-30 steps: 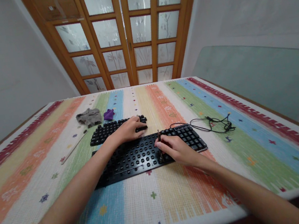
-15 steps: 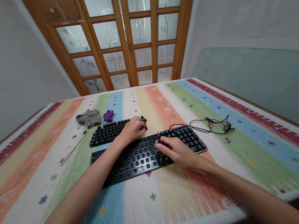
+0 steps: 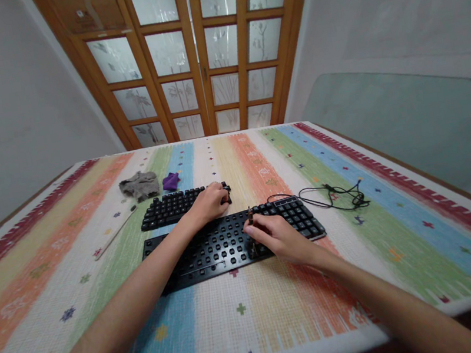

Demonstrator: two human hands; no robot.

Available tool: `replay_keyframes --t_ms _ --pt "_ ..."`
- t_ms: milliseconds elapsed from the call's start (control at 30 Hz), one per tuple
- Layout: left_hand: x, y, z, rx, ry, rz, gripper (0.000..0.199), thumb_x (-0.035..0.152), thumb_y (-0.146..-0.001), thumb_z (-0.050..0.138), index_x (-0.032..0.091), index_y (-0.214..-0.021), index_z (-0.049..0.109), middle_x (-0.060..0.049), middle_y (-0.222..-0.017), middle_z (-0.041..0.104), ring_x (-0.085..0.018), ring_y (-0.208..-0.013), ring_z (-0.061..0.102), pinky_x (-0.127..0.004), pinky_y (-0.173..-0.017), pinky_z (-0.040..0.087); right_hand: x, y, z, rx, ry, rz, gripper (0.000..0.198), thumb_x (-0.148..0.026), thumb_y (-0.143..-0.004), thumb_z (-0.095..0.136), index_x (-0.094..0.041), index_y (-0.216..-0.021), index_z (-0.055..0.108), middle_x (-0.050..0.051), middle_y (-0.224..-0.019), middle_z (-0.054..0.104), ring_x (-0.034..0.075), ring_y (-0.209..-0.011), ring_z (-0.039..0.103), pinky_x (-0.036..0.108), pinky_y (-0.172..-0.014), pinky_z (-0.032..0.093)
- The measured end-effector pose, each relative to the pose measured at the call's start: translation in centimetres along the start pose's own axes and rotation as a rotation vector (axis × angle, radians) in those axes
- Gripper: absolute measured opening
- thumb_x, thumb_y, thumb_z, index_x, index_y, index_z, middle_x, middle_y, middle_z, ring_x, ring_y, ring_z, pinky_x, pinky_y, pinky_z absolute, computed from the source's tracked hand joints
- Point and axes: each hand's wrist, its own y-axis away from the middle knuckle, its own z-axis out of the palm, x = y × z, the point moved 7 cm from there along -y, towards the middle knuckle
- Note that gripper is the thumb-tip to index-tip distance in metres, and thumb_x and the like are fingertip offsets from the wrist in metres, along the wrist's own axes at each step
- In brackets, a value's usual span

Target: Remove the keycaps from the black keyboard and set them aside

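Okay, my right hand [image 3: 273, 231] pinches slim tool [image 3: 250, 215] upright over keyboard [image 3: 216, 244] on tabletop [image 3: 224, 333]; left hand [image 3: 209, 203] curls at keycap rows [image 3: 169, 208] behind, can't tell if gripping. I'd hold tool vertical, brace keyboard.

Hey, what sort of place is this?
Most likely a room in a home: there are brown wooden doors with plant-patterned glass panes, a colourful striped tablecloth and plain pale walls.
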Motion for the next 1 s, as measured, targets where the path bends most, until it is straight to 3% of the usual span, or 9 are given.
replay_keyframes --t_ms 67,167,333,633,1000 --pt "-0.2 0.2 -0.4 0.025 0.013 0.002 0.002 0.017 -0.077 0.062 0.016 -0.077 0.064 -0.006 -0.080 0.056 -0.021 -0.084 0.054 -0.032 -0.075 0.046 0.1 0.0 0.0 0.001 -0.001 -0.001 0.029 -0.037 -0.099 0.042 -0.017 -0.086 0.058 0.001 -0.073 0.055 0.015 -0.066 0.050 0.028 -0.065 0.038" --pt "-0.7 1.0 -1.4 0.056 0.046 0.022 0.011 0.022 -0.075 0.066 0.016 -0.083 0.062 -0.004 -0.080 0.055 -0.020 -0.082 0.052 -0.031 -0.075 0.045 0.2 0.1 0.0 -0.001 -0.004 -0.001 0.028 -0.037 -0.099 0.042 -0.017 -0.086 0.058 0.001 -0.073 0.056 0.015 -0.067 0.051 0.028 -0.065 0.038" --pt "-1.9 3.2 -2.4 0.012 0.091 0.071 0.018 0.027 -0.076 0.068 0.016 -0.089 0.062 -0.003 -0.083 0.054 -0.019 -0.083 0.052 -0.030 -0.077 0.044 0.2 -0.1 0.1 -0.005 0.008 -0.007 0.028 -0.035 -0.099 0.041 -0.017 -0.085 0.057 0.002 -0.076 0.058 0.015 -0.069 0.052 0.029 -0.067 0.038" --pt "-2.1 4.2 -1.4 -0.037 0.165 0.071 0.024 0.028 -0.084 0.062 0.019 -0.104 0.071 -0.005 -0.087 0.054 -0.020 -0.089 0.052 -0.033 -0.081 0.044 0.3 -0.4 0.1 0.010 0.004 0.016 0.031 -0.037 -0.099 0.041 -0.019 -0.075 0.050 0.000 -0.068 0.051 0.014 -0.064 0.048 0.028 -0.061 0.036" --pt "-1.3 3.9 -0.8 -0.081 0.076 0.124 0.024 0.025 -0.089 0.056 0.023 -0.104 0.075 -0.006 -0.087 0.054 -0.019 -0.085 0.052 -0.029 -0.078 0.043 0.0 0.0 -0.1 -0.013 0.079 -0.052 0.028 -0.036 -0.099 0.038 -0.018 -0.086 0.055 0.006 -0.081 0.061 0.018 -0.072 0.055 0.031 -0.070 0.041"
